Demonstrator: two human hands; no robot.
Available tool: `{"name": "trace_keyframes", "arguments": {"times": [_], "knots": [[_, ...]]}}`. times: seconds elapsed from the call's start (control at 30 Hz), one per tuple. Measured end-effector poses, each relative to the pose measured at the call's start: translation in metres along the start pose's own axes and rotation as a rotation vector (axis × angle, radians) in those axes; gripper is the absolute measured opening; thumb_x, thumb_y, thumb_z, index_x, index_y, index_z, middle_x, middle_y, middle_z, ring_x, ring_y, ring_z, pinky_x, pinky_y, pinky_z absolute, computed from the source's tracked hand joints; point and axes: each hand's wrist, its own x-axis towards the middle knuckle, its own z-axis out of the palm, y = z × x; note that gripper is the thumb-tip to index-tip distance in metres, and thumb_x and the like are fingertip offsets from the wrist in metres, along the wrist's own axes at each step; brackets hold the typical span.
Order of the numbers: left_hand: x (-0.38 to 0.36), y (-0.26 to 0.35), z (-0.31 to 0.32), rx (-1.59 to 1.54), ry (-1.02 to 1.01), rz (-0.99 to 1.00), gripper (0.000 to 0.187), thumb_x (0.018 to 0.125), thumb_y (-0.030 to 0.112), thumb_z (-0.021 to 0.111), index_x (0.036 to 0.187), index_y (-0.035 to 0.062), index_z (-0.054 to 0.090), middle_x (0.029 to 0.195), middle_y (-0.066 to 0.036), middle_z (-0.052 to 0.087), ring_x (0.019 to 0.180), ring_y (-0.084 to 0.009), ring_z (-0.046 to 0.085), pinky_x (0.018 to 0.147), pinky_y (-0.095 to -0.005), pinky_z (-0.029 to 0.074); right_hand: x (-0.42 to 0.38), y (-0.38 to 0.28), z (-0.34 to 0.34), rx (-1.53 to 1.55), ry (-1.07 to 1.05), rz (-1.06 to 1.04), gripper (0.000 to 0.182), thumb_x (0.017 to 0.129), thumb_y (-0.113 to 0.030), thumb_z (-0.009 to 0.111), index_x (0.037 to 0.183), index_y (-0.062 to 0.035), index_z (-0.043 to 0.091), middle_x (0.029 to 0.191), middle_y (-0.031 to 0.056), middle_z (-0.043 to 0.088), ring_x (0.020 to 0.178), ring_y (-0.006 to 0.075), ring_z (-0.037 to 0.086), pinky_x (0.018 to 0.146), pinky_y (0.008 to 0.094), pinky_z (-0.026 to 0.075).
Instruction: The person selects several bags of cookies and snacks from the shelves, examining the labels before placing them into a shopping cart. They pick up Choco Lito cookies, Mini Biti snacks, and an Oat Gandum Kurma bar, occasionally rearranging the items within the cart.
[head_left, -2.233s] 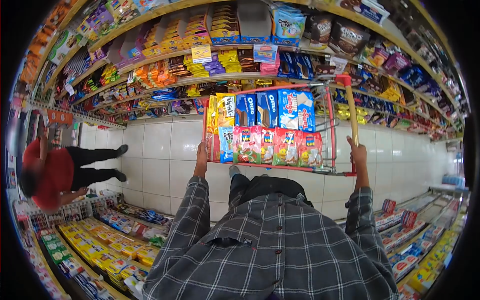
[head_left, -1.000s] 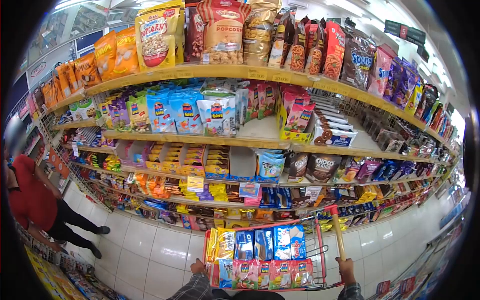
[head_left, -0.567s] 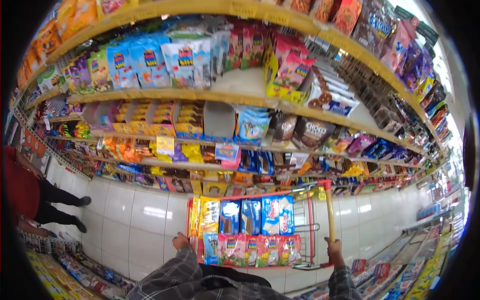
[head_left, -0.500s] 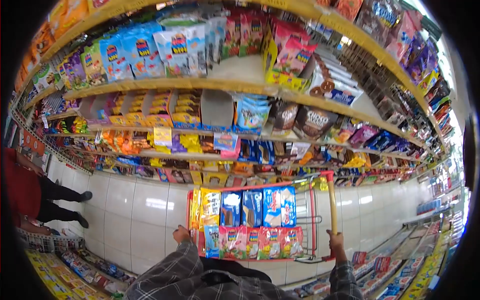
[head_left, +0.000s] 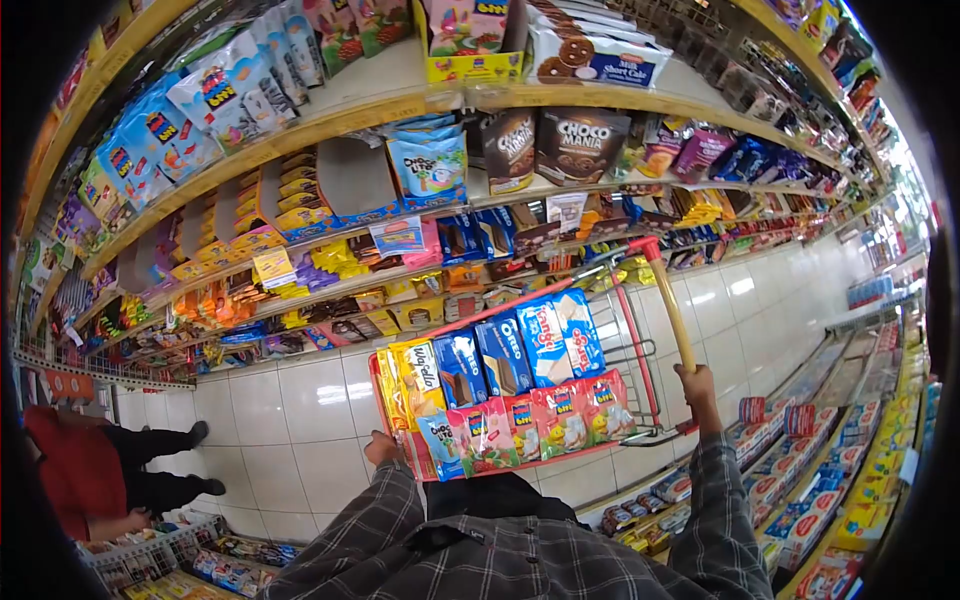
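A shopping cart [head_left: 640,352] with a red rim stands in front of me. Upright in it are yellow Wafello packs [head_left: 421,378], blue Oreo packs [head_left: 503,355], blue and white Tango packs [head_left: 543,342], a light blue Choco Lito pouch [head_left: 441,445] and a row of pink pouches [head_left: 484,434]. My right hand [head_left: 694,386] is wrapped round the cart's pale yellow handle [head_left: 672,305] near its lower end. Beside the cart's left end is my left hand [head_left: 380,448], its fingers curled near the rim; whether they grip anything is too small to tell.
Shelves [head_left: 400,108] of packaged snacks curve across the top and left. A person in a red top [head_left: 85,470] and black trousers stands at the far left. Low displays [head_left: 800,480] of packs line the lower right. White floor tiles [head_left: 310,400] run between them.
The view has turned, and the cart now looks tilted, its handle end higher. My left hand has come closer to the cart's left side. My right hand still holds the handle.
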Motion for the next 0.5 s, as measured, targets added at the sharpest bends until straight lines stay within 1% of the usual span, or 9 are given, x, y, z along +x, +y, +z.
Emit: {"name": "trace_keyframes", "arguments": {"times": [0.03,0.1,0.17,0.23,0.27,0.33,0.43,0.47,0.5], "knots": [[0.002,-0.004,-0.002,-0.008,-0.031,-0.011,0.046,0.083,0.028,0.052,0.098,-0.0137,0.063,0.096,-0.027,0.067,0.08,-0.0377,0.066,0.072,-0.0477,0.051,0.001,-0.004,-0.001,0.0,-0.002,0.006,0.044,0.079,-0.036,0.069,0.068,0.0061,0.062,0.051,0.0102,0.054,0.044,0.0196,0.056,0.044,0.0387,0.044],[-0.006,-0.002,-0.01,0.383,-0.078,0.275,0.046,0.083,0.028,0.053,0.1,-0.0142,0.062,0.097,-0.027,0.067,0.082,-0.0381,0.067,0.073,-0.0473,0.051,0.003,-0.005,0.0,0.011,-0.001,0.003,0.045,0.079,-0.036,0.069,0.068,0.0063,0.061,0.051,0.0102,0.054,0.044,0.0198,0.056,0.044,0.0386,0.044],[-0.013,0.002,-0.009,0.388,-0.061,0.288,0.047,0.082,0.027,0.053,0.103,-0.0146,0.062,0.099,-0.027,0.067,0.084,-0.0387,0.067,0.074,-0.047,0.052,0.004,-0.008,0.0,0.028,0.005,-0.01,0.045,0.079,-0.036,0.069,0.067,0.0065,0.061,0.051,0.0102,0.054,0.043,0.0201,0.056,0.043,0.0385,0.043],[-0.015,0.013,0.002,0.003,0.01,0.035,0.049,0.082,0.027,0.054,0.105,-0.015,0.061,0.101,-0.028,0.067,0.085,-0.0394,0.067,0.074,-0.0466,0.052,0.0,-0.01,-0.002,0.038,-0.013,-0.001,0.045,0.08,-0.036,0.069,0.066,0.0065,0.06,0.051,0.0098,0.054,0.042,0.0199,0.054,0.041,0.0383,0.042],[-0.014,0.015,0.003,0.04,0.043,0.056,0.049,0.082,0.027,0.054,0.106,-0.0153,0.061,0.101,-0.028,0.067,0.086,-0.0393,0.068,0.074,-0.0463,0.052,0.0,-0.012,-0.003,0.043,-0.019,-0.002,0.046,0.08,-0.036,0.07,0.066,0.0065,0.06,0.051,0.0095,0.054,0.041,0.0198,0.053,0.04,0.0382,0.041],[-0.013,0.016,0.009,0.109,0.107,0.087,0.05,0.082,0.027,0.053,0.106,-0.0158,0.06,0.103,-0.029,0.067,0.087,-0.039,0.068,0.073,-0.0457,0.053,-0.001,-0.014,-0.002,0.059,-0.031,-0.011,0.043,0.081,-0.035,0.07,0.065,0.002,0.057,0.049,0.0053,0.049,0.038,0.0169,0.049,0.037,0.0358,0.039],[-0.018,0.02,0.019,-0.094,0.151,0.057,0.047,0.081,0.024,0.053,0.093,-0.0202,0.061,0.094,-0.033,0.066,0.085,-0.0449,0.066,0.077,-0.0497,0.049,0.003,-0.01,-0.002,0.074,-0.042,0.007,0.042,0.081,-0.036,0.071,0.065,-0.0009,0.056,0.048,0.0026,0.047,0.037,0.0148,0.047,0.035,0.0345,0.038],[-0.016,0.022,0.017,-0.039,0.144,0.05,0.045,0.081,0.022,0.053,0.094,-0.0203,0.061,0.096,-0.034,0.066,0.086,-0.0446,0.066,0.079,-0.0488,0.049,0.003,-0.01,-0.002,0.078,-0.042,0.021,0.042,0.081,-0.036,0.071,0.065,-0.0009,0.056,0.048,0.0025,0.046,0.036,0.0147,0.047,0.035,0.0345,0.038],[-0.017,0.022,0.019,-0.041,0.139,0.051,0.044,0.081,0.022,0.053,0.093,-0.0203,0.06,0.095,-0.033,0.066,0.084,-0.0439,0.067,0.077,-0.0488,0.05,0.004,-0.011,-0.002,0.084,-0.042,0.035,0.042,0.081,-0.037,0.071,0.064,-0.001,0.056,0.048,0.0024,0.046,0.036,0.0147,0.046,0.035,0.0345,0.038]]}}
